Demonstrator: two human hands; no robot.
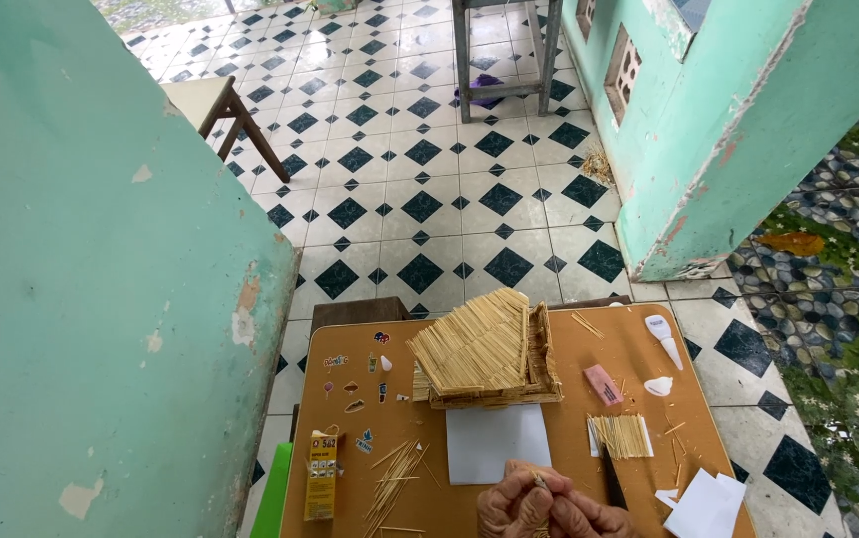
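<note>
From the head camera, the left hand (511,503) and right hand (589,516) meet at the near edge of the brown worktop (569,344), both pinching one thin stick (540,482). Its long axis runs roughly upright, tip pointing away from the person. The frame cuts off both hands, and the stick's lower end is hidden. A stick-built house model (484,349) stands beyond, behind a white sheet (497,441).
</note>
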